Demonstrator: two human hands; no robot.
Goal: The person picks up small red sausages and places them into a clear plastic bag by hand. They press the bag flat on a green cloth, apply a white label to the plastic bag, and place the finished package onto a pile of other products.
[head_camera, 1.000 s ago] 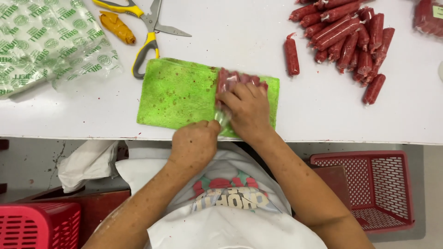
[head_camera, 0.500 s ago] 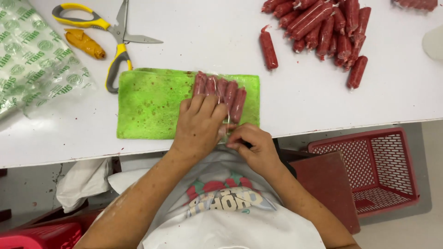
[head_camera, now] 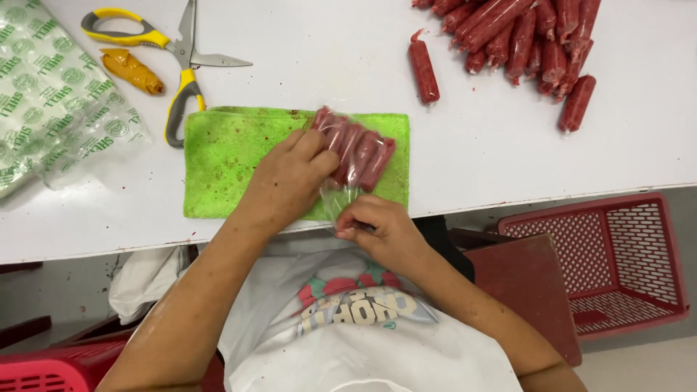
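A clear plastic bag of several red sausages (head_camera: 361,151) lies on a green cloth (head_camera: 225,160) at the near edge of the white table (head_camera: 305,58). My left hand (head_camera: 289,178) presses flat on the bag's left side. Below it, at the table's edge, my right hand (head_camera: 377,229) pinches the bag's open end, which is pulled toward me.
A pile of loose red sausages (head_camera: 530,40) lies at the far right, one sausage (head_camera: 424,69) apart from it. Yellow-handled scissors (head_camera: 170,54) and an orange wrapper (head_camera: 131,70) lie far left, beside printed green-and-white bags (head_camera: 51,109). A red basket (head_camera: 617,254) sits below right.
My hands have swapped places: the left hand went up onto the bagged sausages, the right hand came down to the bag's open end and pinched it. The view shifted slightly.
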